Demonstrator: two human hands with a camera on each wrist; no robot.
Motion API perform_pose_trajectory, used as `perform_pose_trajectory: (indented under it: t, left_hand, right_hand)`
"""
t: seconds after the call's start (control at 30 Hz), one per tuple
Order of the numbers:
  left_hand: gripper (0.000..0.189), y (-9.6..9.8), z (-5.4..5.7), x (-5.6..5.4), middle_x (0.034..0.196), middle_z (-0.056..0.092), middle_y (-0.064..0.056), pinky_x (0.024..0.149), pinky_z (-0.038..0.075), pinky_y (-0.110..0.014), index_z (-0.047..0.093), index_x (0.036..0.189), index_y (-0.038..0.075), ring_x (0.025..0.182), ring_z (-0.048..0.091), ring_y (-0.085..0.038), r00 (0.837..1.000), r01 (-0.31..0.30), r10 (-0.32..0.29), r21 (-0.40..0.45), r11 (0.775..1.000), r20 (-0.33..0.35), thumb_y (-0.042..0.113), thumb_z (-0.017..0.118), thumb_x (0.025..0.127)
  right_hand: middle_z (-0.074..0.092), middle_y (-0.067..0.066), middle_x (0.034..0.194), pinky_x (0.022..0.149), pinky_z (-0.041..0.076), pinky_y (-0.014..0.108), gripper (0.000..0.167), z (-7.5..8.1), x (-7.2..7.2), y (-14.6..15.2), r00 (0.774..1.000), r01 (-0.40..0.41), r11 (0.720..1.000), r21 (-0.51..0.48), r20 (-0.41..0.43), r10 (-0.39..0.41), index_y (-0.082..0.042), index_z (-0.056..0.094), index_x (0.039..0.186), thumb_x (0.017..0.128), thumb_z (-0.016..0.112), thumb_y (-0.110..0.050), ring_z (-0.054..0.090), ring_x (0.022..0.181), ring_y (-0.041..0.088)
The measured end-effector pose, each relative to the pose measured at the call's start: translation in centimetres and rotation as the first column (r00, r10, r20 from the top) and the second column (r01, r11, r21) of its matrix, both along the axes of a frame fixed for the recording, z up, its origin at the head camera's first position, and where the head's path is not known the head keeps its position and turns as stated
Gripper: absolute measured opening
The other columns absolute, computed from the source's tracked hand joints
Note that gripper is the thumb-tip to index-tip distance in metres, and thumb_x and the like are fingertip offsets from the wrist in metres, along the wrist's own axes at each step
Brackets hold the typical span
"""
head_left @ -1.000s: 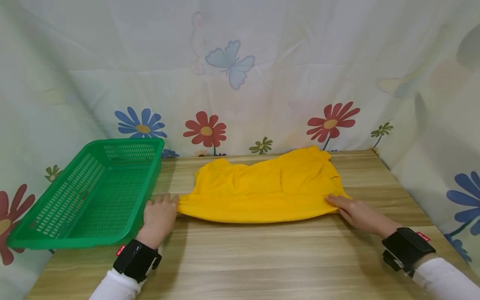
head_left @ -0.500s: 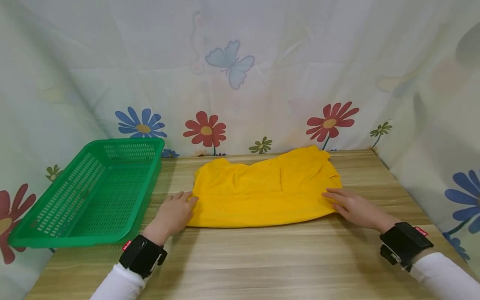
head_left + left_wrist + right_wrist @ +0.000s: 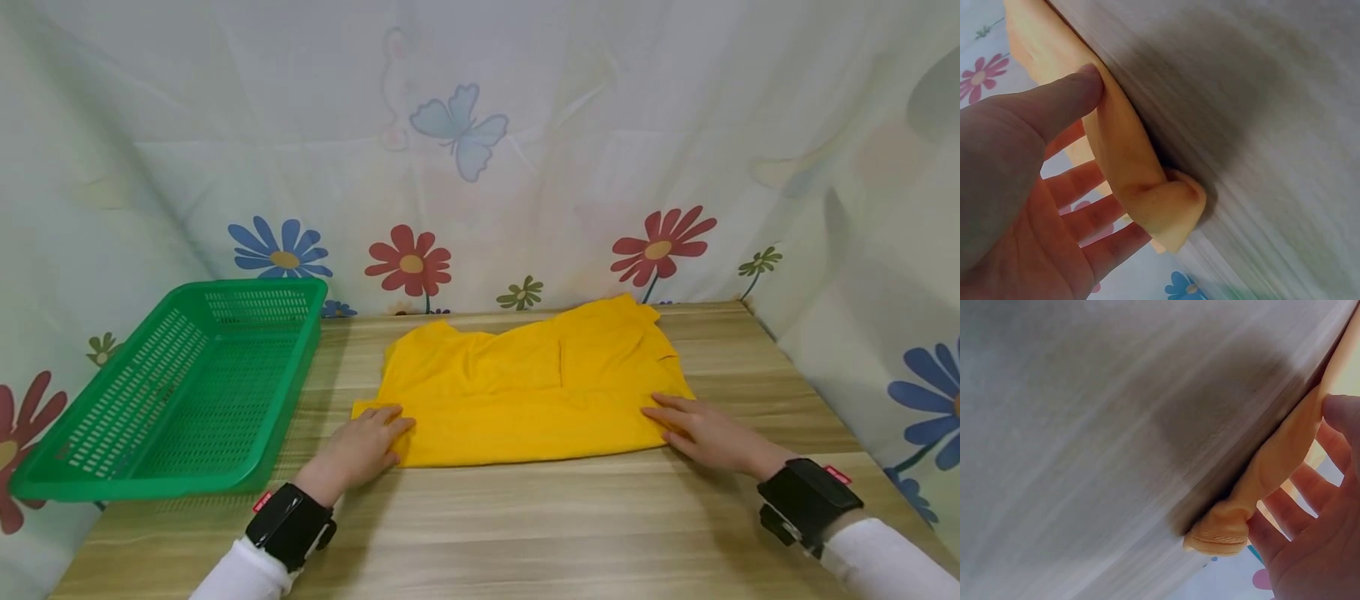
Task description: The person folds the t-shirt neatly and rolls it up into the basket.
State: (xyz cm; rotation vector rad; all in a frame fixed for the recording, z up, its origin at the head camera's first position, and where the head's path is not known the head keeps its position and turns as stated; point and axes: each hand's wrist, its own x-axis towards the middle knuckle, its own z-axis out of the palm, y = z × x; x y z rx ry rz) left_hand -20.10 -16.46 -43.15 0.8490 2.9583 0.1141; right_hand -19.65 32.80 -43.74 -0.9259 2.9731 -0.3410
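Note:
A yellow garment [image 3: 525, 425] lies folded into a long strip on the table, its near edge almost straight. My left hand [image 3: 362, 446] rests on its left end. In the left wrist view the thumb [image 3: 1088, 87] touches the folded edge, and the other fingers extend over the cloth. At the right end my right hand [image 3: 708, 433] lies with its fingers on the fabric. The right wrist view shows the thumb against the cloth edge and a stitched hem [image 3: 1216, 540] hanging out at the corner. Neither hand visibly curls round the cloth.
A green plastic basket [image 3: 225, 408] stands left of the garment, close to my left forearm. Behind the wooden table [image 3: 540, 533] hangs a floral curtain [image 3: 570, 192], which also closes off both sides.
My left hand has left the garment's left corner, moving right onto the strip. The near edge has come slightly towards me and straightened. The right hand has barely shifted.

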Motion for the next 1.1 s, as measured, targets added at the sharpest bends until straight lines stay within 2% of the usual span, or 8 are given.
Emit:
perform_pose_trajectory:
  t: [0.23, 0.53, 0.7, 0.83, 0.97, 1.1]
  left_hand:
    - [0.045, -0.6, -0.3, 0.9, 0.132, 0.051, -0.019, 0.087, 0.047, -0.053, 0.059, 0.125, 0.007, 0.115, 0.051, -0.041, 1.0, 0.005, -0.005, 0.019, 1.0, -0.004, 0.019, 0.071, 0.083]
    - [0.048, -1.3, 0.0, 3.1, 0.128, 0.054, -0.017, 0.084, 0.048, -0.052, 0.061, 0.121, 0.009, 0.111, 0.053, -0.038, 0.999, -0.027, 0.026, 0.023, 0.999, 0.021, 0.022, 0.077, 0.078]
    - [0.049, -1.3, 0.4, 3.8, 0.127, 0.054, -0.016, 0.086, 0.049, -0.051, 0.06, 0.121, 0.01, 0.111, 0.053, -0.037, 0.998, -0.037, 0.037, 0.008, 0.999, 0.052, 0.024, 0.078, 0.077]
    - [0.046, -1.3, 0.8, 3.4, 0.122, 0.056, -0.015, 0.084, 0.049, -0.05, 0.061, 0.119, 0.009, 0.105, 0.055, -0.036, 0.998, -0.016, 0.015, 0.006, 1.0, 0.064, 0.024, 0.077, 0.078]
    - [0.04, -0.7, 1.7, 2.1, 0.117, 0.058, -0.014, 0.084, 0.05, -0.048, 0.062, 0.117, 0.008, 0.1, 0.057, -0.033, 0.998, -0.004, 0.002, 0.02, 1.0, 0.064, 0.024, 0.074, 0.082]
    - [0.04, -0.2, 2.6, -0.1, 0.121, 0.056, -0.013, 0.092, 0.048, -0.046, 0.061, 0.121, 0.01, 0.105, 0.055, -0.031, 0.997, -0.048, 0.045, 0.058, 0.997, 0.059, 0.025, 0.07, 0.085]
  right_hand:
    - [0.053, 0.023, 0.132, 0.091, 0.044, 0.057, 0.04, -0.1, 0.9, -0.1, 1.0, -0.024, 1.0, 0.021, -0.004, 0.024, -0.007, 0.059, 0.127, 0.089, 0.063, -0.017, 0.054, 0.114, 0.042]
    - [0.054, 0.02, 0.131, 0.088, 0.047, 0.054, 0.039, 0.0, 2.8, -0.5, 0.999, -0.043, 0.998, 0.049, -0.015, 0.043, -0.01, 0.061, 0.125, 0.088, 0.065, -0.02, 0.056, 0.112, 0.038]
    - [0.055, 0.02, 0.129, 0.086, 0.048, 0.053, 0.038, 0.2, 3.4, -0.7, 0.997, -0.058, 0.997, 0.046, -0.039, 0.06, -0.01, 0.062, 0.124, 0.087, 0.066, -0.018, 0.057, 0.111, 0.037]
    - [0.058, 0.02, 0.124, 0.083, 0.049, 0.052, 0.036, 0.3, 3.0, -0.7, 0.992, -0.105, 0.994, 0.03, -0.071, 0.106, -0.008, 0.064, 0.121, 0.085, 0.068, -0.015, 0.059, 0.106, 0.036]
    - [0.06, 0.019, 0.116, 0.08, 0.051, 0.048, 0.033, 1.2, 1.9, -0.8, 0.992, -0.124, 0.992, -0.019, -0.021, 0.124, -0.005, 0.064, 0.117, 0.085, 0.067, -0.01, 0.061, 0.099, 0.033]
    - [0.06, 0.018, 0.114, 0.081, 0.052, 0.047, 0.033, 2.8, 0.1, -1.2, 0.998, -0.022, 0.998, -0.052, 0.061, 0.025, -0.004, 0.062, 0.119, 0.087, 0.065, -0.009, 0.06, 0.098, 0.032]
